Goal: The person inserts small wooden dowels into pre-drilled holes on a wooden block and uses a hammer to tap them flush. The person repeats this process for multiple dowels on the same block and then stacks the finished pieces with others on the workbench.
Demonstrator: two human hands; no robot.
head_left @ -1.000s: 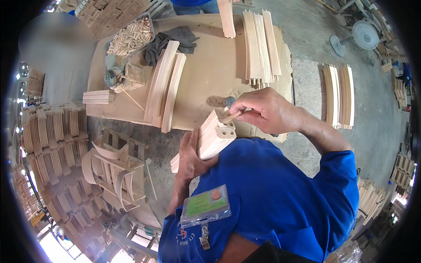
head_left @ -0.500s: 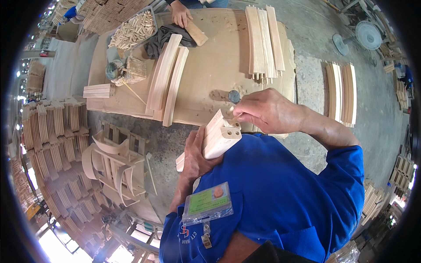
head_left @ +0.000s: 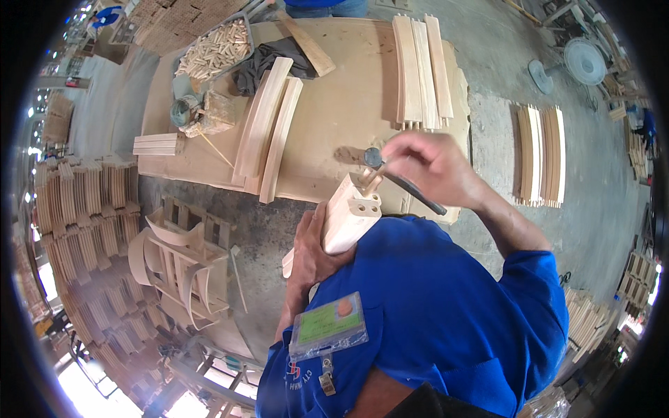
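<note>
workbench (head_left: 334, 111): big board top, 12 o'clock, carries curved slats and a tray of dowels (head_left: 212, 52)
wood block (head_left: 348, 219): centre, upright against the chest, 2 holes in its end face
left hand (head_left: 313, 254): 7 o'clock of block, wrapped tight around it
right hand (head_left: 425, 167): 1 o'clock of block, fist closed on a dark-handled tool (head_left: 411, 191), tip at the block's end
</note>
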